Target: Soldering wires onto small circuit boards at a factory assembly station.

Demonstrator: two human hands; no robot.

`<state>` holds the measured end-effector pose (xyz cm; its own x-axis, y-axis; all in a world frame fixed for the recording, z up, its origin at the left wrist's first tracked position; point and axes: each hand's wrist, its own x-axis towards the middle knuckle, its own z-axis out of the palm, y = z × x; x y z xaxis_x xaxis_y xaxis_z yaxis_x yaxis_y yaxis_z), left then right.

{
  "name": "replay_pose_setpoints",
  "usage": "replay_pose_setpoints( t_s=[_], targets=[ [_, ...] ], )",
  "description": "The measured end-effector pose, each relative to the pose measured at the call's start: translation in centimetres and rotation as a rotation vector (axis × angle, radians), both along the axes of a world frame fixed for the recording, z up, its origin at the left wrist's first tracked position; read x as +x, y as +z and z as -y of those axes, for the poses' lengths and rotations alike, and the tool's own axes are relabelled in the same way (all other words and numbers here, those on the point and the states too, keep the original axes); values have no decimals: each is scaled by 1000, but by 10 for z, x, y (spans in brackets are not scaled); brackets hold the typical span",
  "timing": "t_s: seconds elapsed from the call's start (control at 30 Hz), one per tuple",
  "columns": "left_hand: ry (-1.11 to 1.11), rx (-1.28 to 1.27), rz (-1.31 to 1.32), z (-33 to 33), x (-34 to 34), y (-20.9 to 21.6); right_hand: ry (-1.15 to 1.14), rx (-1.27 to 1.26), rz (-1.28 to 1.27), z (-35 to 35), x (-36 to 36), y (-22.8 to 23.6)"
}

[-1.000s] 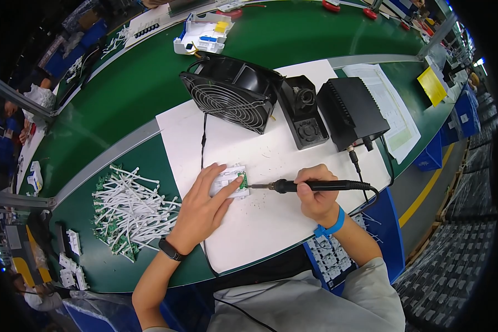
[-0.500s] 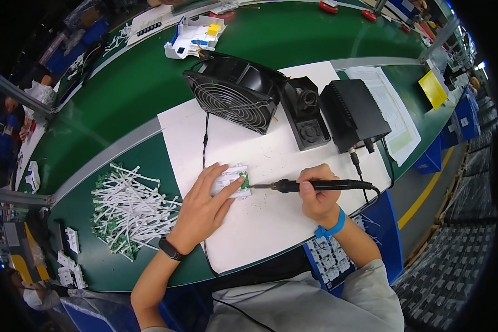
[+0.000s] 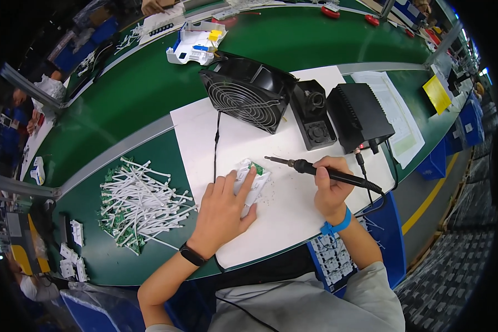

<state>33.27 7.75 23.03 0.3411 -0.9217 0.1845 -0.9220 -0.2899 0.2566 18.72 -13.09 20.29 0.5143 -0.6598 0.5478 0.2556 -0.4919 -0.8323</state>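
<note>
A white plastic part (image 3: pixel 257 188) with a small green circuit board (image 3: pixel 258 167) at its far end lies tilted on the white work sheet. My left hand (image 3: pixel 221 213) rests on this part with fingers stretched out, the index fingertip on the board and the thumb spread to the near side. In my right hand (image 3: pixel 332 188) is a black soldering iron (image 3: pixel 305 167), gripped by its handle. Its metal tip points left, just right of the board and apart from it. Left of my left hand lies a pile of white cables (image 3: pixel 146 202) with green circuit boards.
Beyond the white sheet (image 3: pixel 196 130) stand a black fan (image 3: pixel 249 94), a black soldering-iron stand (image 3: pixel 315 122) and a black box unit (image 3: pixel 362 116). The iron's cord curves at right. White parts (image 3: pixel 72 263) lie far left; a blue bin (image 3: pixel 390 232) stands below right.
The iron's tip has come off the board and lifted away, up and to the right. My left hand has turned the white part, which now sits at a slant. The whole view shifted slightly.
</note>
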Motion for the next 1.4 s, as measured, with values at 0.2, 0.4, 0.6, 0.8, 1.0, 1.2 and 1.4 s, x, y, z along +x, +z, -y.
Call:
replay_pose_setpoints(
  t_s=[0.2,0.4,0.6,0.8,1.0,1.2,1.4],
  targets=[
    [-21,-16,42,-7,-1,-2,67,62,70,1,-3,-4],
    [13,-166,98,-6,-3,-17,60,43,30,0,-2,-9],
    [82,-288,115,-1,-14,-28,174,72,33,-2,-1,-6],
    [95,-305,122,-1,-17,-30,253,42,-15,-4,2,-3],
    [96,-307,107,-1,-17,-30,274,90,-38,-3,2,-3],
    [97,-301,94,-1,-16,-28,301,68,-65,-3,3,-4],
    [99,-307,78,-1,-16,-27,247,58,-130,-6,0,-1]
  ],
)
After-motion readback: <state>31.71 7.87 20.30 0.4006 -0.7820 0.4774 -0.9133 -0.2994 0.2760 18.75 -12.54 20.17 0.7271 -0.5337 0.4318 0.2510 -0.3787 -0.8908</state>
